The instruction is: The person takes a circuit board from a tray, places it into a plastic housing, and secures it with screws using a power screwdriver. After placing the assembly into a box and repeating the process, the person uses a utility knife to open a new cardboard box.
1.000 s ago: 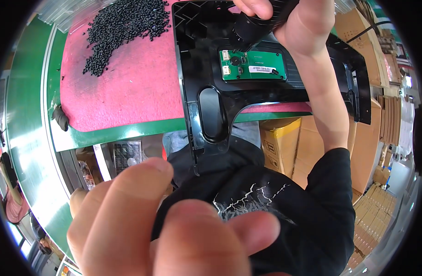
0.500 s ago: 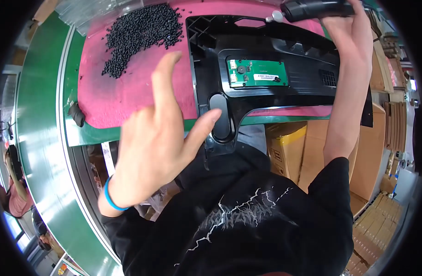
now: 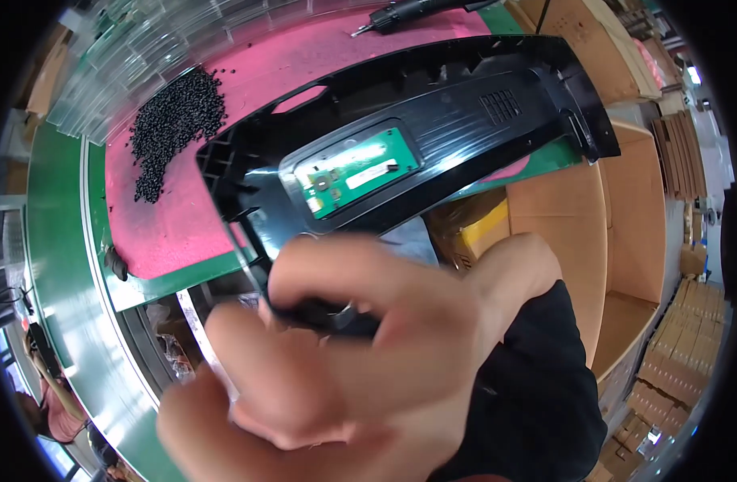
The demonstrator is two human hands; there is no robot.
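Close up and smeared by motion, my right hand (image 3: 417,353) reaches in front of the near left end of a black plastic panel (image 3: 457,100). Its fingers are bent, but whether they grip anything cannot be made out. Blurred skin at the lower left cannot be told apart as my left hand. A dark part of the panel shows between the blurred fingers. Set into the panel is a green circuit board (image 3: 360,173) with a white label. Beyond the panel, a black electric screwdriver (image 3: 417,12) lies on the pink mat (image 3: 172,237).
A pile of small black screws (image 3: 176,124) sits on the mat's left. Clear plastic trays (image 3: 144,64) stand behind it. An open cardboard box (image 3: 557,217) is below the panel's right side. The green table edge (image 3: 63,241) curves along the left, with another person beyond.
The screwdriver has left my right hand and lies on the mat. My right hand has come down to the panel's near left end. The panel appears farther left and tilted in view.
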